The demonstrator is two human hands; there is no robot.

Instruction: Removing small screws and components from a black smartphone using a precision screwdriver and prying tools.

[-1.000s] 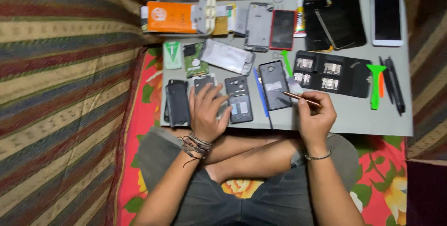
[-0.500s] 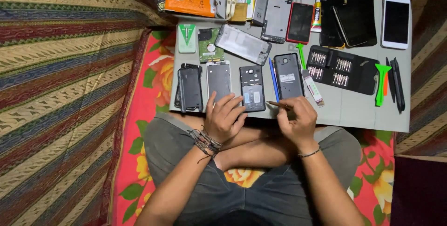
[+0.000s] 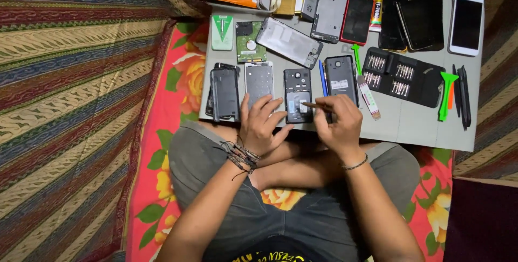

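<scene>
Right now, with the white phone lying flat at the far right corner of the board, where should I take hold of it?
Grip the white phone by its two long edges, about mid-length, coming from above. It lies flat, screen up, long axis pointing away from the person. Its right edge sits near the gray board's rim with open room; the left edge has a narrow gap to the dark phones.

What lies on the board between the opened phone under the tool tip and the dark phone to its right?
In the head view, a blue pen-like tool lies between the opened phone and the dark phone.
</scene>
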